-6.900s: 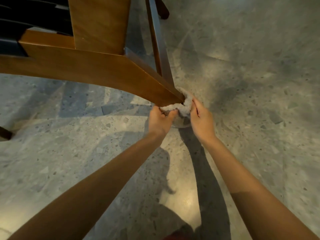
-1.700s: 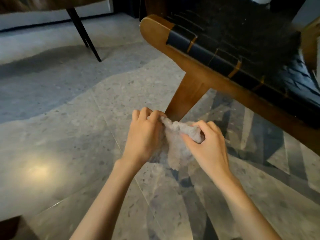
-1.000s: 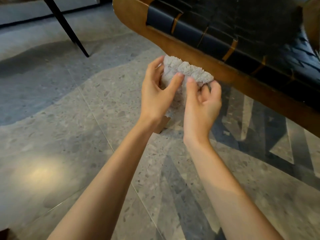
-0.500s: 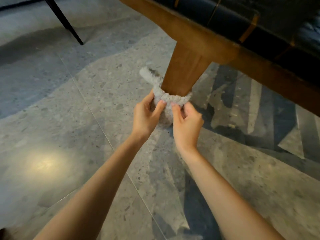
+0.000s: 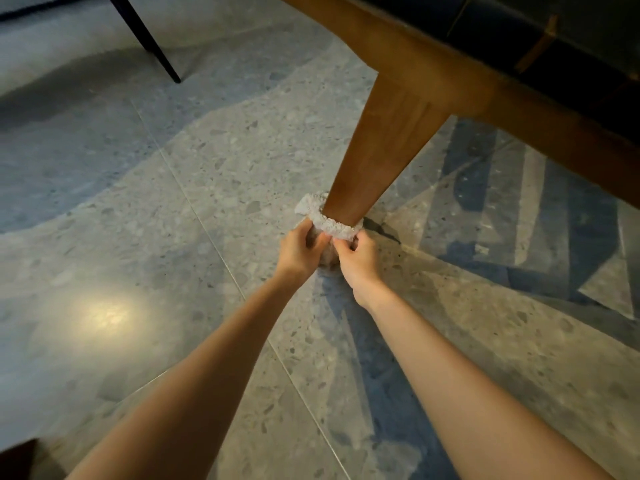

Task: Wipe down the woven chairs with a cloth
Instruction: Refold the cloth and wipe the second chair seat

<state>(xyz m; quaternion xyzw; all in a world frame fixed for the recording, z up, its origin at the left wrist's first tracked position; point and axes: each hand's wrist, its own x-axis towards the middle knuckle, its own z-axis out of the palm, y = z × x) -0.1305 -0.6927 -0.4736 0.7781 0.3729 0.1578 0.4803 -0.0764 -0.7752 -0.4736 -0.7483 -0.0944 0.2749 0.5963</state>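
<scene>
A thin black furniture leg (image 5: pixel 149 39) stands far left on the polished, speckled terrazzo floor (image 5: pixel 138 237). The left hand (image 5: pixel 300 251) and right hand (image 5: pixel 356 259) pinch a fluffy white cloth (image 5: pixel 330 221), looped round the tapered wooden chair leg (image 5: pixel 381 147) near the floor. Dark woven seat (image 5: pixel 554 36) upper right.

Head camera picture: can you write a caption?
Left hand and right hand hold a cloth wrapped round the chair leg.

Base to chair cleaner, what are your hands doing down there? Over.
Gripping the cloth with left hand and right hand. Cloth wrapped round the bottom of the wooden chair leg. Nothing seen in the way.
</scene>
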